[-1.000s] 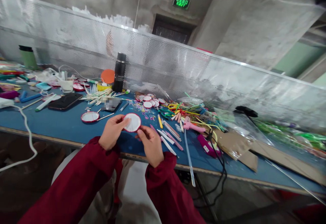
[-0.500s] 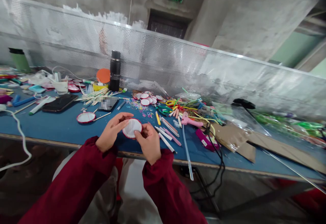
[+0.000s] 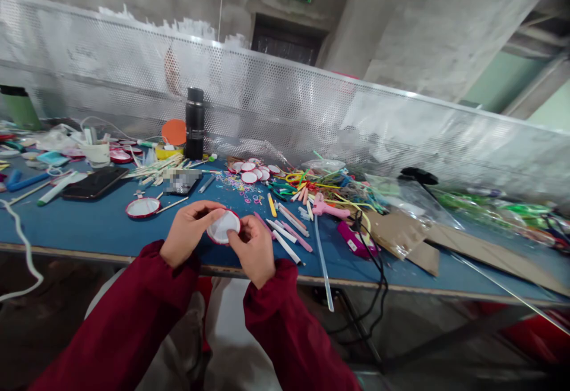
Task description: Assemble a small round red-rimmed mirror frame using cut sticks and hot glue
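Both my hands hold a small round white disc with a red rim (image 3: 222,225) just above the near edge of the blue table (image 3: 102,225). My left hand (image 3: 187,232) curls over its top and left side, fingers closed on the rim. My right hand (image 3: 252,247) pinches its lower right edge with thumb and fingers. Both arms wear dark red sleeves. A similar red-rimmed disc on a stick (image 3: 142,207) lies flat to the left of my hands.
A black flask (image 3: 194,123) and orange disc (image 3: 174,132) stand at the back by the perforated metal screen. More red-rimmed discs (image 3: 252,171), coloured sticks (image 3: 285,228), a pink glue gun (image 3: 328,209), a black phone (image 3: 93,182), cardboard (image 3: 427,248) and a black cable (image 3: 378,278) crowd the table.
My hands and the disc drew slightly nearer to me and lower. My right thumb moved onto the disc's lower edge. The view shifted a little to the right.
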Demonstrator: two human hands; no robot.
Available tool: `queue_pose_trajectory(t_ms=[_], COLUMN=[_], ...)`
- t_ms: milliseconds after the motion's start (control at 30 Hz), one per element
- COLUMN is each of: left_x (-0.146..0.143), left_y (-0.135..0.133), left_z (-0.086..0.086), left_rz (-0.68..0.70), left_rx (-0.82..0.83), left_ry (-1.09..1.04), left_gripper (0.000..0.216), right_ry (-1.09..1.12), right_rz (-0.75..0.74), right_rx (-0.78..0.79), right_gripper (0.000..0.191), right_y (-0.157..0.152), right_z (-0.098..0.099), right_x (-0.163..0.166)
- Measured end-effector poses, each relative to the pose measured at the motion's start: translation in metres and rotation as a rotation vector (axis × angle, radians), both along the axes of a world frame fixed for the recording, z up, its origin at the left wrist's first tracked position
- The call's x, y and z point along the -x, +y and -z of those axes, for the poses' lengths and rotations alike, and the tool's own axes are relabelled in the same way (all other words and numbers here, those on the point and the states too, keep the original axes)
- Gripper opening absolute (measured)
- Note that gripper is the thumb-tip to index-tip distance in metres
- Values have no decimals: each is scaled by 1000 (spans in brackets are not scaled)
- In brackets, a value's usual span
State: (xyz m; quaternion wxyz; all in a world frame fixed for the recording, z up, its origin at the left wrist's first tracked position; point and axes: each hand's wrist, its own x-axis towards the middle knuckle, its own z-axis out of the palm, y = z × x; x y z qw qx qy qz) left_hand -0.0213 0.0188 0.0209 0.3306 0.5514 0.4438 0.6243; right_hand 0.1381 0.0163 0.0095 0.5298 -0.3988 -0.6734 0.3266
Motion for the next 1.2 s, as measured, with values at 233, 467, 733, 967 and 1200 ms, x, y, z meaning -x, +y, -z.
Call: queue_pose_trajectory(t_ms=[233, 467, 733, 967, 1200], left_x=[0, 3, 0, 1, -2], left_y=[1, -2, -4, -1, -3], left_z=[1, 1, 1, 4, -2], left_rz=[174, 277, 171, 34, 11], left_rx=[-20, -81, -35, -20, -12], left_ry=[171, 269, 119, 42, -126], left_gripper=[47, 80, 42, 29, 38], right_ry=[61, 155, 151, 74, 82], right_rz=[64, 79, -47, -125, -73], right_rx=[8, 56, 61, 43, 74], right_gripper=[13, 31, 25, 22, 24], right_y=[2, 1, -3, -3, -1], right_z=[3, 2, -2, 0, 0], right_x=[-1, -1, 0, -2, -2])
